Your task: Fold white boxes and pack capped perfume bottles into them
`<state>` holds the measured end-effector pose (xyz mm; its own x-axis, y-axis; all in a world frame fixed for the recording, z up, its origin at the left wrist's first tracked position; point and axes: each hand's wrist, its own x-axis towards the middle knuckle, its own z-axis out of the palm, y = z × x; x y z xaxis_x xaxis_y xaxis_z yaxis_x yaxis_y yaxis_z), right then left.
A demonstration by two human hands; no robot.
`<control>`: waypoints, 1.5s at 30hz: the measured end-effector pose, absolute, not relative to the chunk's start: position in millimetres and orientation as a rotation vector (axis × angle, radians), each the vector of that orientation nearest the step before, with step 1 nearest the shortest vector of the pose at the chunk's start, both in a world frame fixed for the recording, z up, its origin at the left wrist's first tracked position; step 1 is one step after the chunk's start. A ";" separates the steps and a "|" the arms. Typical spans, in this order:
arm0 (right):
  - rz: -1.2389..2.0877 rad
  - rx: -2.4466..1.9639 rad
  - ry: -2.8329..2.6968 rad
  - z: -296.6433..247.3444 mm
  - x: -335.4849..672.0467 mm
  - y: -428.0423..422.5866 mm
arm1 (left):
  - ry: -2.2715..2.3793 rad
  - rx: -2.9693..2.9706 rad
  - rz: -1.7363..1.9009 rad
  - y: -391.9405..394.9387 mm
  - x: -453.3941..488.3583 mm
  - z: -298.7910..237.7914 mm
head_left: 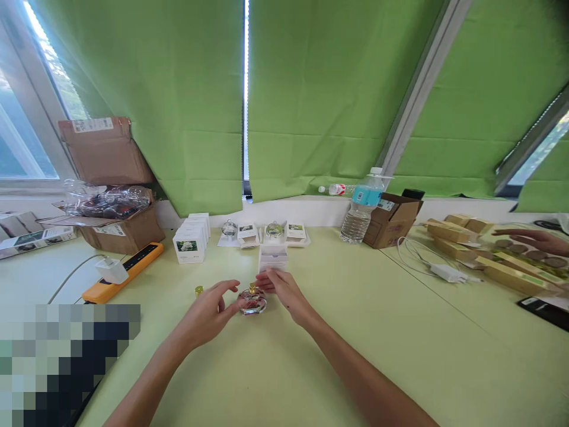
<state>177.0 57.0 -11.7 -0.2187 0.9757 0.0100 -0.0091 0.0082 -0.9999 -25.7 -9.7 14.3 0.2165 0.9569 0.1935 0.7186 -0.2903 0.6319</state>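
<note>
On the pale green table [377,356] right in front of the camera, I see a round glass bottle [252,302] with a gold top, sitting between my two hands. My left hand [207,312] is half open, its fingers curved and reaching in from the bottle's left, with no firm grip that I can make out. My right hand [284,292] has its fingers drawn together at the bottle's upper right; I cannot tell whether they have hold of it. A loose gold cap [198,290] lies just left of my left hand, and a white box [272,258] stands just behind my right, both apparently kept within easy reach. Further back, a stack of white boxes [190,238] stands apart, while a co-worker's hand [528,239] works over by the tan boxes [448,232].
</note>
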 end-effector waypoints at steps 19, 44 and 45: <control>1.072 -1.389 -1.809 -18.1 202.0 72.9 | 2.082 1.870 0.950 17.6 -88.8 6.1; 0.847 -1.407 -1.949 -12.8 202.7 67.9 | 1.943 1.950 0.724 15.8 -91.7 0.9; 0.834 -1.395 -1.944 -11.1 202.5 67.5 | 1.929 1.937 0.750 15.1 -90.0 3.0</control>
<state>202.5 67.5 -11.1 -0.2690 0.9570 0.1082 0.5812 0.2509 -0.7741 -90.0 15.1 3.0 -0.0410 0.9882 0.1475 0.8281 -0.0489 0.5584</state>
